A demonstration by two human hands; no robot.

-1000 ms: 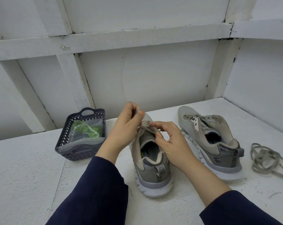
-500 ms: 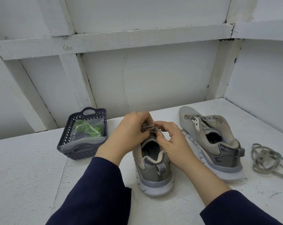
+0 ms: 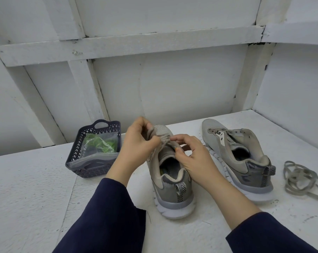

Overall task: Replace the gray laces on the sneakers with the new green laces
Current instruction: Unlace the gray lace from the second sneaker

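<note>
A laced sneaker (image 3: 172, 187) stood on the white table (image 3: 30, 189) in front of the person, heel toward the camera and toe toward the wall (image 3: 172, 84). Both hands met over its lacing. The left hand (image 3: 138, 143) came in from the left with its fingers curled tight, pinching the gray lace (image 3: 165, 139) where it bunched above the upper eyelets; part of the lace ran up behind the fingers and was hidden there. The right hand (image 3: 194, 157) rested over the collar from the right, thumb and forefinger closed narrowly on the same lace just beside the left fingertips, the other fingers loosely bent. Exactly which eyelet the lace was passing through could not be told. Dark blue sleeves (image 3: 109, 216) covered both forearms. To the right, apart from the first shoe, an unlaced sneaker (image 3: 245, 157) lay tilted outward with its tongue slack and its eyelets open. Farther right, near the table's edge, a loose lace (image 3: 300, 179), gray, lay in a tangled heap. At the left, near the wall, a dark lattice basket (image 3: 76, 152) held a clear bag (image 3: 92, 156), and inside the bag the green laces (image 3: 101, 145) lay coiled, well apart from both hands.
</note>
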